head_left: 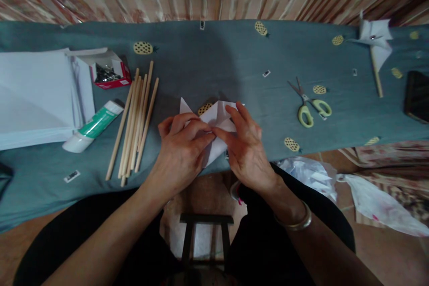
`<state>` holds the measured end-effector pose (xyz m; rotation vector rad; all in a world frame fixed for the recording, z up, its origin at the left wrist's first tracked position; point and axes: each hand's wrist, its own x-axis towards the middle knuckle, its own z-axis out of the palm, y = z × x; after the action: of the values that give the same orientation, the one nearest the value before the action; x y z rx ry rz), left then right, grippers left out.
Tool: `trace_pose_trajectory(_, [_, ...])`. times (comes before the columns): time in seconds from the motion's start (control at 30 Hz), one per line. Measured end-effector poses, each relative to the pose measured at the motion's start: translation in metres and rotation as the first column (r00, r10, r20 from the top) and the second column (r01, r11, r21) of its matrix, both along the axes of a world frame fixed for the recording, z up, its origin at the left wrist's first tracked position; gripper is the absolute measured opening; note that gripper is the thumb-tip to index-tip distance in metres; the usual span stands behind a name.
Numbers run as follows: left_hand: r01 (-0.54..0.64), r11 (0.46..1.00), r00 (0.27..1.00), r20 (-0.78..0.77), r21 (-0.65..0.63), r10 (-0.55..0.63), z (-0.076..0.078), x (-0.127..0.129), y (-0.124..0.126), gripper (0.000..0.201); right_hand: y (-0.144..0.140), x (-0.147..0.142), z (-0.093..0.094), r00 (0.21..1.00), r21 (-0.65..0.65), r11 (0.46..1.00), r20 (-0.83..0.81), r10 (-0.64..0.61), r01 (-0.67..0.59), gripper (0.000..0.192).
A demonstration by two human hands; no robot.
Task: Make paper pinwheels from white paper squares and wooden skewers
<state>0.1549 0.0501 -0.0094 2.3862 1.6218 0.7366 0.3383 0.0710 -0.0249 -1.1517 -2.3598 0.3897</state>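
Head view: both hands, left hand and right hand, pinch a folded white paper just right of the wooden sticks; light, floppy, easily creased, probably best held at its folded edges.

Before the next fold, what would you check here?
1. Both hands on the folded white paper: ok, left hand and right hand pinch it together.
2. Paper resting on the teal cloth: ok.
3. Wooden sticks within reach: ok, left of the hands.
4. Scissors at hand: ok, lying apart on the right.
5. Glue tube capped: cannot tell.
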Motion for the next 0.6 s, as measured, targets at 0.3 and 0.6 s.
trace_pose_trajectory(0.3, [-0.115, 0.991, 0.993, 0.041, 0.069, 0.113, 0.017, -0.026, 0.006, 0.029, -0.002, -0.004, -0.006, 0.997, 0.033, 0.999, 0.076, 0.009, -0.011, 0.049])
trace_pose_trajectory(0.6, [-0.108, 0.993, 0.993, 0.05, 0.042, 0.106, 0.014, -0.023, 0.005, 0.029, 0.004, 0.005, 0.001, 1.0, -0.004, 1.0, 0.022, -0.004, 0.004, 0.043])
